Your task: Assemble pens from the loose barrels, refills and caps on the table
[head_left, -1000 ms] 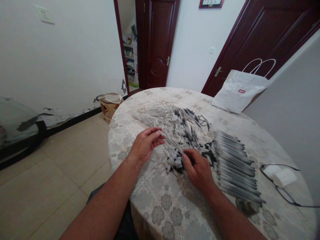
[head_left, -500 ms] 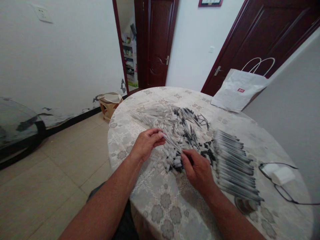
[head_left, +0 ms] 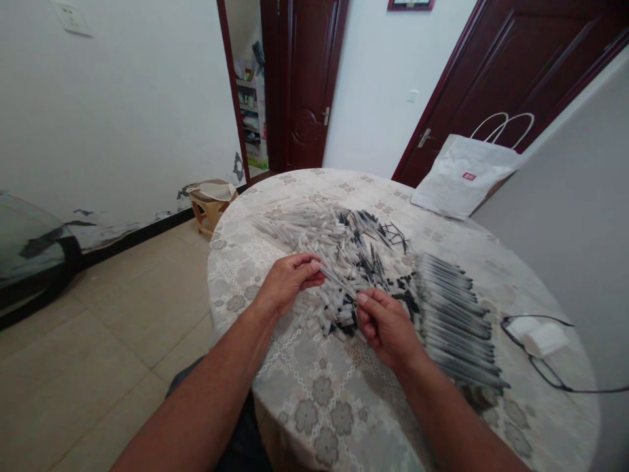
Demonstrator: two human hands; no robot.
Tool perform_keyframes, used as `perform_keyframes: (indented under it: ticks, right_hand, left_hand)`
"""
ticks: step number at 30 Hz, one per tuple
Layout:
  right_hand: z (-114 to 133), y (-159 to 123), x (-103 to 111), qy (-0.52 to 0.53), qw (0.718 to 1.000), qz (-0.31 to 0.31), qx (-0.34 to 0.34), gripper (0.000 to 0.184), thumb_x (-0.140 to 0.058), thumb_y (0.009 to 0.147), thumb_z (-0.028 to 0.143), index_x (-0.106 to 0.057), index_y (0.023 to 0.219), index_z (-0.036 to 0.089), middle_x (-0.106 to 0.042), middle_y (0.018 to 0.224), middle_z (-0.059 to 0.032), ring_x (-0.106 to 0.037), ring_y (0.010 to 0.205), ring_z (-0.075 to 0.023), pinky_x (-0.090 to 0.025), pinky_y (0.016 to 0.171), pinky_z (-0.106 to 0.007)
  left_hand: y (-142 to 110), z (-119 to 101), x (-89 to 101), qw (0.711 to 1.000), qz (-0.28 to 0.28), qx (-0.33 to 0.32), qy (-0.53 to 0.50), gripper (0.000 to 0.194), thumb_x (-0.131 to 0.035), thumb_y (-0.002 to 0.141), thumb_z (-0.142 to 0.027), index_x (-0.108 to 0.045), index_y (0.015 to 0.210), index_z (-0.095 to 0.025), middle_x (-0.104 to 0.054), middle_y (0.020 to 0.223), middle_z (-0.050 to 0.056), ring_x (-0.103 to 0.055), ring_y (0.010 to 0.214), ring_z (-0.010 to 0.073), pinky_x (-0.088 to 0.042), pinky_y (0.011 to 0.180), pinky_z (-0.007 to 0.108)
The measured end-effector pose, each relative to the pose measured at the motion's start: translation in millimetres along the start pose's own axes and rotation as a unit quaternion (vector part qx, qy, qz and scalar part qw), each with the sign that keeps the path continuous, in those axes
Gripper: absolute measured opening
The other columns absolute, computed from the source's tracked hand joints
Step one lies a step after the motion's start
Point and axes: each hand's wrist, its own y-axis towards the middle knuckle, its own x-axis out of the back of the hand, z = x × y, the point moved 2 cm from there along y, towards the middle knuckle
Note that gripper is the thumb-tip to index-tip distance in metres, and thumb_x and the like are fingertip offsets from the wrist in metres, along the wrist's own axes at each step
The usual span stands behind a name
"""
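A thin translucent pen barrel [head_left: 338, 280] slants between my two hands above the pile. My left hand [head_left: 289, 283] pinches its far left end between thumb and fingers. At the lower right end, my right hand [head_left: 386, 322] grips it with thumb and forefinger, the other fingers curled. Beneath and beyond lie loose pale barrels [head_left: 304, 226], thin black pieces [head_left: 371, 259] and small black parts [head_left: 407, 294], all heaped together. Right of my right hand, many pens with dark ends [head_left: 455, 321] lie side by side in a stack.
The round table wears a flowered cloth [head_left: 322, 400]. Eyeglasses [head_left: 548, 373] rest at the right beside white folded tissue [head_left: 546, 339]. A white paper bag [head_left: 464, 176] stands at the back right. A low stool [head_left: 209, 208] is on the floor at the left.
My right hand has shifted its grip slightly, and its curled fingers show more now. My left hand keeps its pinch. The whole view has turned a little.
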Motion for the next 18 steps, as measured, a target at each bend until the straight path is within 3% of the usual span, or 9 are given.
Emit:
perform_keyframes:
  ticks: [2,4,6,8,12,14,18]
  right_hand:
    - [3,0,1,-0.039,0.999,0.002,0.014,0.035,-0.07,0.081,0.051,-0.052,0.083,0.022,-0.051,0.056,0.0088,-0.037,0.037,-0.0063,-0.02,0.034,-0.018]
    - [9,-1,2,-0.151,0.985,0.0,0.084,0.025,-0.063,0.088,0.046,-0.057,0.086,0.021,-0.056,0.06,0.0066,-0.045,0.045,-0.0086,-0.033,0.042,-0.019]
    - [18,-6,2,-0.298,0.937,-0.005,0.181,0.017,-0.058,0.093,0.037,-0.062,0.09,0.021,-0.063,0.071,0.0026,-0.056,0.062,-0.0114,-0.043,0.059,-0.022]
    - [26,-11,1,-0.4,0.884,0.0,0.242,0.012,-0.057,0.095,0.03,-0.065,0.095,0.021,-0.067,0.08,0.0006,-0.06,0.074,-0.0133,-0.045,0.071,-0.025]
    - [46,-24,7,-0.552,0.786,0.031,0.277,0.008,-0.06,0.095,0.022,-0.067,0.094,0.019,-0.067,0.089,-0.0035,-0.06,0.087,-0.0167,-0.043,0.082,-0.028]
    - [58,-33,21,-0.606,0.747,0.033,0.271,0.009,-0.06,0.095,0.021,-0.068,0.093,0.018,-0.067,0.092,-0.0059,-0.059,0.092,-0.0186,-0.043,0.085,-0.03]
    - [77,-58,78,-0.644,0.725,0.018,0.242,0.013,-0.059,0.097,0.023,-0.071,0.099,0.018,-0.068,0.095,-0.0059,-0.06,0.093,-0.019,-0.043,0.087,-0.03]
  left_hand:
    - [1,1,-1.0,1.0,0.003,-0.006,0.009,0.033,-0.083,0.075,-0.031,-0.071,0.099,-0.013,-0.076,0.091,0.008,-0.073,0.077,0.0171,-0.062,0.082,0.034]
    - [0,1,-3.5,1.0,0.004,-0.015,0.026,0.033,-0.082,0.076,-0.033,-0.072,0.101,-0.014,-0.077,0.092,0.007,-0.074,0.078,0.0175,-0.062,0.084,0.035]
    - [-2,1,-7.5,0.998,0.019,-0.019,0.062,0.034,-0.082,0.077,-0.036,-0.072,0.102,-0.016,-0.077,0.095,0.007,-0.075,0.079,0.0188,-0.062,0.084,0.036]
    - [-5,-1,-11.5,0.993,0.036,-0.021,0.114,0.035,-0.081,0.078,-0.039,-0.073,0.103,-0.016,-0.078,0.095,0.007,-0.075,0.079,0.0204,-0.063,0.083,0.038]
    - [-9,-7,-16.8,0.973,0.058,-0.035,0.221,0.034,-0.078,0.079,-0.045,-0.077,0.097,-0.016,-0.078,0.095,0.008,-0.076,0.081,0.0231,-0.064,0.081,0.039]
    - [-10,-9,-18.2,0.966,0.055,-0.046,0.249,0.034,-0.077,0.079,-0.047,-0.077,0.094,-0.016,-0.079,0.095,0.009,-0.076,0.084,0.0246,-0.064,0.08,0.039]
    - [-10,-11,-18.4,0.954,0.032,-0.058,0.293,0.033,-0.074,0.08,-0.049,-0.077,0.092,-0.018,-0.079,0.093,0.008,-0.075,0.083,0.0246,-0.064,0.078,0.037]
